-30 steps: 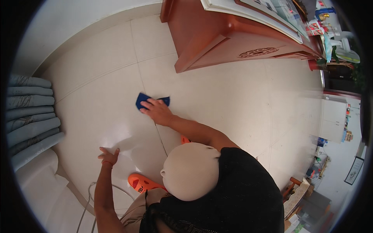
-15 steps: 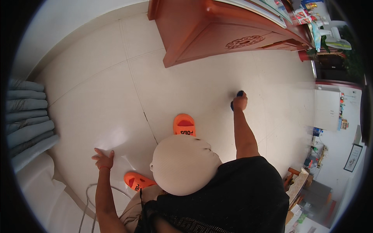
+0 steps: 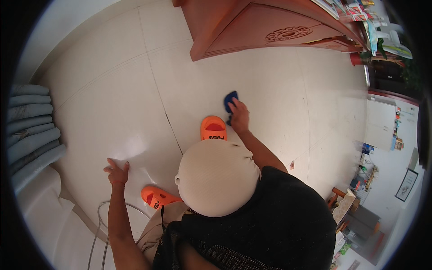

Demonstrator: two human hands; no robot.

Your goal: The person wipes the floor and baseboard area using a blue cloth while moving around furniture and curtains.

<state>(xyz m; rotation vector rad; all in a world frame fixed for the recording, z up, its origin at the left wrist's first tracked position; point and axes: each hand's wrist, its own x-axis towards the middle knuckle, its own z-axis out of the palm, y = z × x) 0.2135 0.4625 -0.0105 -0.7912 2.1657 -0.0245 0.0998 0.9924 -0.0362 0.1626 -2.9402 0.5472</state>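
My right hand [image 3: 240,115] is pressed down over a dark blue cloth [image 3: 231,101] on the pale tiled floor [image 3: 112,94]. Part of the cloth shows beyond the fingers, and a small dark bit sticks out beside the palm. Low on the left, my left hand [image 3: 118,173] has its fingers spread at the floor, holding nothing. Between the hands are two orange slippers, one farther forward [image 3: 213,128] and one nearer the left arm [image 3: 157,197]. A rounded beige fabric shape [image 3: 218,177] covers much of the middle.
A reddish-brown wooden cabinet [image 3: 252,31] with a carved panel stands ahead. Folded grey-blue curtain fabric [image 3: 33,121] hangs at the left. A thin grey hose or cable [image 3: 101,220] loops beside my left forearm. Furniture [image 3: 344,207] stands at the right.
My right hand has swept left across the floor with the blue cloth, toward the front slipper. My left hand stays spread at nearly the same floor spot. The view has shifted slightly.
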